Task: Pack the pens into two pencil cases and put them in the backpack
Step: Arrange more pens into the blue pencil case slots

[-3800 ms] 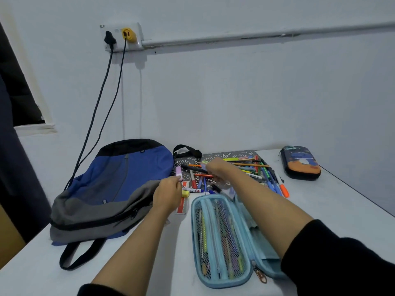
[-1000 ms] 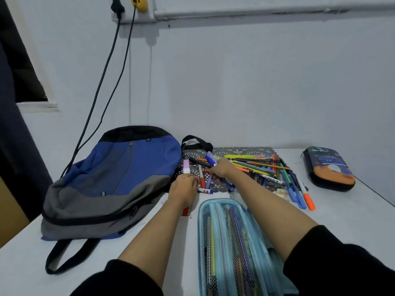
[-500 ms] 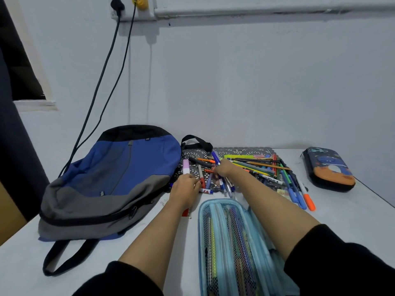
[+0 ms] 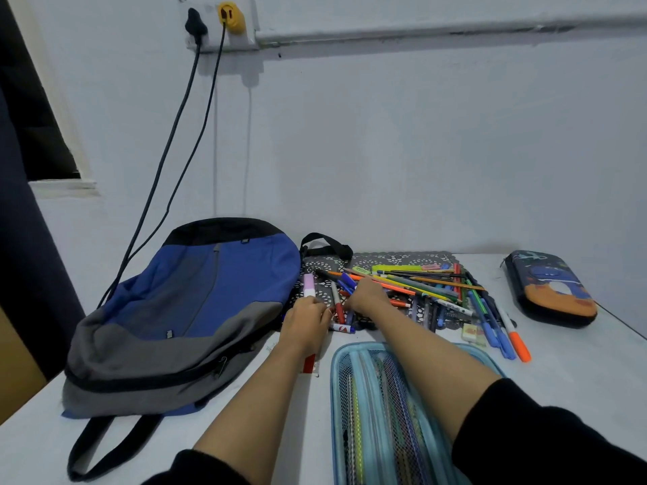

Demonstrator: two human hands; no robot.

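Note:
A heap of pens and pencils (image 4: pixel 420 285) lies on a dark patterned mat (image 4: pixel 395 259) at the table's far middle. My left hand (image 4: pixel 306 322) grips a bundle of markers, a pink-capped one (image 4: pixel 309 285) sticking up and a red end (image 4: pixel 309 362) below. My right hand (image 4: pixel 366 295) reaches into the heap and holds several pens, a blue one (image 4: pixel 347 279) poking out. An open light-blue mesh pencil case (image 4: pixel 371 411) lies near me with pens inside. A shut dark pencil case (image 4: pixel 549 288) with an orange patch sits far right. The blue and grey backpack (image 4: pixel 182 309) lies flat at left.
Two black cables (image 4: pixel 168 148) hang from a wall socket (image 4: pixel 218 22) down behind the backpack. An eraser (image 4: pixel 471 332) lies by the mat's near right corner. The white table (image 4: pixel 577 365) ends at right; a dark window is at far left.
My right hand has shifted slightly within the heap, gathering pens near the blue one. My left hand has stayed by the mat's left edge with its markers. The view tilted down a little.

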